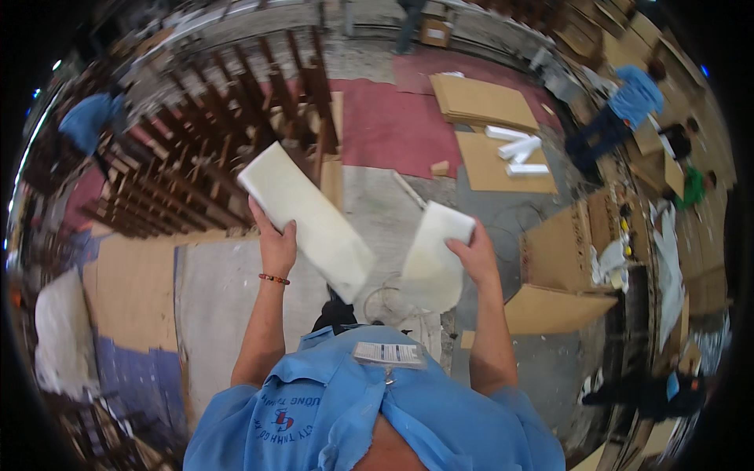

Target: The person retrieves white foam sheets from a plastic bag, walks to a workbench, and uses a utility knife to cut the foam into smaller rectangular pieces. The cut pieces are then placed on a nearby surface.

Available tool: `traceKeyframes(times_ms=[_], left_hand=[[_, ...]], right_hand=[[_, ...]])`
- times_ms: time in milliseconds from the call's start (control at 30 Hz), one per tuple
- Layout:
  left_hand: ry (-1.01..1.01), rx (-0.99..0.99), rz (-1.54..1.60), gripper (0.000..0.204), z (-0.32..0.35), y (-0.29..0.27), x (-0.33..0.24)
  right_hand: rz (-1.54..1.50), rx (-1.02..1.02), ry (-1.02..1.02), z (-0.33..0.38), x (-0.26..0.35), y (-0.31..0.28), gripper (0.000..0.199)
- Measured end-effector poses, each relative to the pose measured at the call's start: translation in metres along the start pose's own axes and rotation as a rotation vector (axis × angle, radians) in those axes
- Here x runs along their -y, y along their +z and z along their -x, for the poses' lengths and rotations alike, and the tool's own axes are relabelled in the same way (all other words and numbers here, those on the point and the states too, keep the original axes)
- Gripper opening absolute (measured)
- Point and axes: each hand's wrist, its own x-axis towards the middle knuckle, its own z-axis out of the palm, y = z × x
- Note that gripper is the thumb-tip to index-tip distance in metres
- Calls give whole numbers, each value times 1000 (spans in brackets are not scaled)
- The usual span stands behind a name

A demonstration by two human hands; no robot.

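Observation:
My left hand [276, 247] grips the left edge of a long white foam sheet [310, 216], which slants from upper left down toward my body. A second white foam sheet [434, 255], shorter to the eye, hangs from my right hand [477, 255], its thumb lying over the upper right corner. The two sheets are apart, with a gap of floor showing between them. Both are held in front of my chest, and the fingers behind them are partly hidden.
Dark brown wooden frames [228, 141] stand in rows at the left. Flat cardboard sheets [483, 102] and white foam strips [514, 149] lie ahead to the right. Cardboard [565, 243] leans at the right. People in blue [636, 98] work on both sides. A white plastic bundle [64, 334] sits left.

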Motion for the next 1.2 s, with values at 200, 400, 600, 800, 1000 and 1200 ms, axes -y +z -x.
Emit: traceKeyframes(times_ms=[200, 400, 600, 800, 1000, 1200], left_hand=[[327, 426, -165, 66, -118, 137, 6], [-87, 1081, 202, 40, -218, 219, 5], [40, 1089, 161, 45, -274, 288, 12], [-232, 1333, 30, 59, -341, 392, 34], [-398, 1422, -99, 55, -427, 487, 36], [-142, 1432, -251, 49, -525, 536, 35]], right_hand=[[-135, 96, -51, -129, 44, 42, 40], [24, 28, 19, -225, 44, 70, 31], [-26, -173, -12, -311, 22, 60, 30], [-424, -271, -21, -435, -3, 19, 24], [-683, -341, 11, -567, -19, -40, 29], [527, -376, -511, -677, 24, -87, 53]])
